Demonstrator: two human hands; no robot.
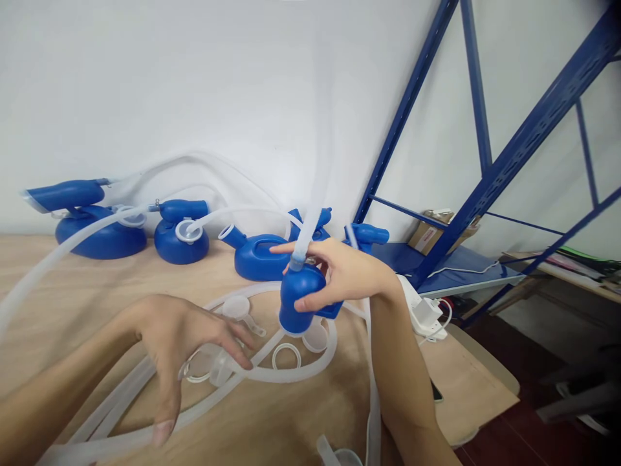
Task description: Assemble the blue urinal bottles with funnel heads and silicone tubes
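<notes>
My right hand (347, 272) grips a blue plastic funnel-shaped cup (299, 301) from above and the side, thumb across its front. A clear hose (310, 226) is joined to the cup's narrow top end and rises from it. My left hand (187, 336) is spread with nothing in it, just above coils of translucent tubing (291, 374) on the table. Around the hands lie a clear round cap with a strap (236, 307), a white ring (286, 357) and another clear cap (315, 336). My left fingers partly hide more clear pieces.
Blue plastic bottles (259, 259) with handles stand along the wall, among them a blue bottle with a hose (182, 243) and a large one (99, 236) at far left. On the right are a blue metal shelf frame (485, 188), a cardboard box (427, 236) and a white power strip (429, 317).
</notes>
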